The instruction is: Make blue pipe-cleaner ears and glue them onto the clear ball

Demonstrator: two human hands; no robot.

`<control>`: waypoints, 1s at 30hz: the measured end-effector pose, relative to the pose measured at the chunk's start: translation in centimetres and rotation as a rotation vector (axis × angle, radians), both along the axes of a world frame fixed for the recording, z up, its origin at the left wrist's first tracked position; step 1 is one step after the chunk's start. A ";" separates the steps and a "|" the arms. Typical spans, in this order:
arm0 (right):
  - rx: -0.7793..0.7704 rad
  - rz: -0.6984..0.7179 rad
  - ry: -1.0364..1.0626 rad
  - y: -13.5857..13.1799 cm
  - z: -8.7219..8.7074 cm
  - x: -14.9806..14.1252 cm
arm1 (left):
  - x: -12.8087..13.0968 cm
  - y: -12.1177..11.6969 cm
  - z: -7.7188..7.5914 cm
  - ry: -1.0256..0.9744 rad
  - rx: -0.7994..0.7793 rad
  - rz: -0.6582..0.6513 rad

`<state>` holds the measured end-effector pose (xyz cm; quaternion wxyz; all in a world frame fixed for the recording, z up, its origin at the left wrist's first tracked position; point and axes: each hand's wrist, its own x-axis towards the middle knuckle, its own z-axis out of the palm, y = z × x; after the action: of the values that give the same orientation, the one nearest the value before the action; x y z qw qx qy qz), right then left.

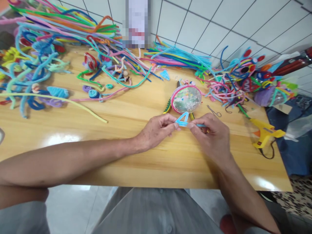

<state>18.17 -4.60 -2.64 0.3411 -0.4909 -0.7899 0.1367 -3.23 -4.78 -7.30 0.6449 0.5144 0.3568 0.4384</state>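
Note:
Between my two hands is a light blue pipe cleaner bent into a small triangle. My left hand pinches its left corner between thumb and fingers. With thumb and forefinger my right hand grips the right corner, and a straight end of the pipe cleaner runs along under those fingers. Just beyond the hands lies a clear round dome with a pink fuzzy rim. Pliers with green and yellow handles lie partly hidden beneath it. A flat blue fuzzy triangle rests farther back.
Heaps of coloured pipe cleaners fill the table's back left, with another bundle behind the dome. To the right are small scissors, a yellow glue gun with its cord, and decorated fuzzy figures. A yellow pipe cleaner lies at left.

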 end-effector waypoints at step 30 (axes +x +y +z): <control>-0.206 -0.027 0.068 0.0 0.0 -0.3 | 0.0 -0.1 0.2 0.067 -0.001 -0.016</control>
<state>17.83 -4.65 -2.60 0.3174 -0.5292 -0.7528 0.2293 -3.26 -4.86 -7.05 0.6364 0.5313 0.3743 0.4155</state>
